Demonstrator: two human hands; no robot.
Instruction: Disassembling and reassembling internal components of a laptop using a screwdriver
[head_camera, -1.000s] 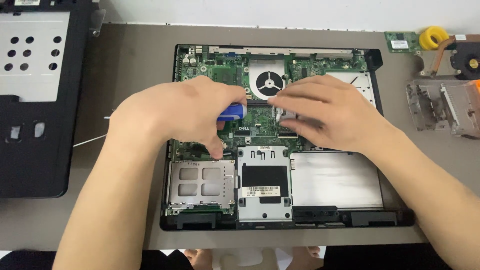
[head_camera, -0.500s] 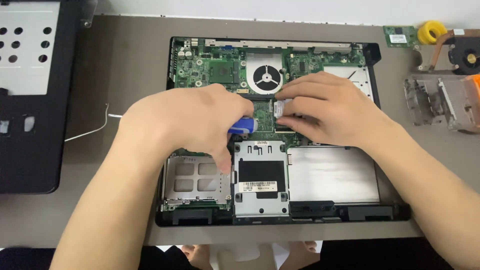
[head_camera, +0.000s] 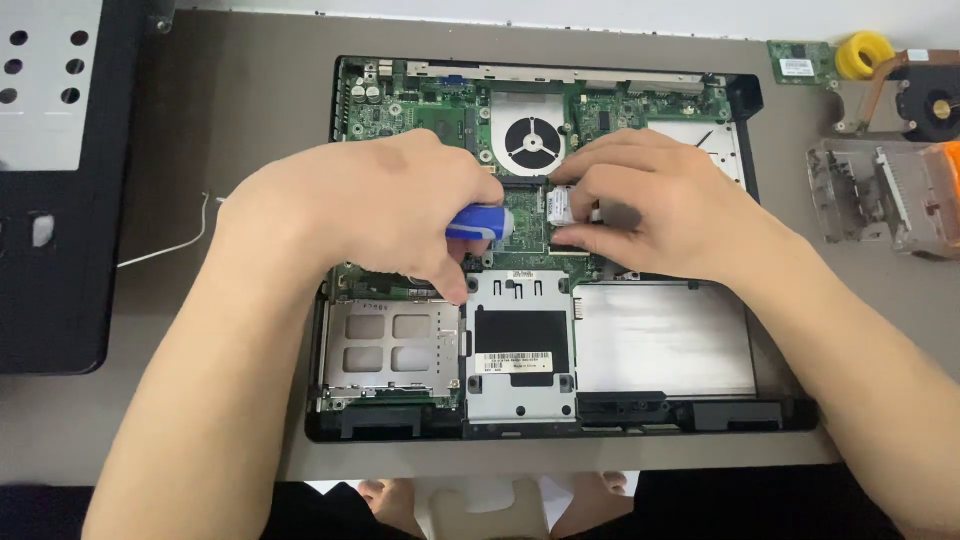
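An opened laptop base (head_camera: 330, 400) lies on the brown table, its green circuit board (head_camera: 400, 105), round fan (head_camera: 532, 138) and silver metal covers exposed. My left hand (head_camera: 365, 205) is over the middle of the board, closed around a blue-handled tool (head_camera: 478, 222) whose tip is hidden. My right hand (head_camera: 655, 205) rests just right of it, fingertips pinching a small silver and white part (head_camera: 560, 205) against the board. The two hands are almost touching.
A black laptop panel with a perforated silver plate (head_camera: 45, 200) lies at the left. At the right edge are a small green card (head_camera: 797, 65), a yellow tape roll (head_camera: 863, 52), a copper heat pipe with fan (head_camera: 925, 95) and a metal bracket (head_camera: 870, 195). A thin white wire (head_camera: 170, 245) crosses the table.
The view has shifted slightly. My left hand with the blue tool has stayed over the board's middle; my right hand's fingers stay on the small part.
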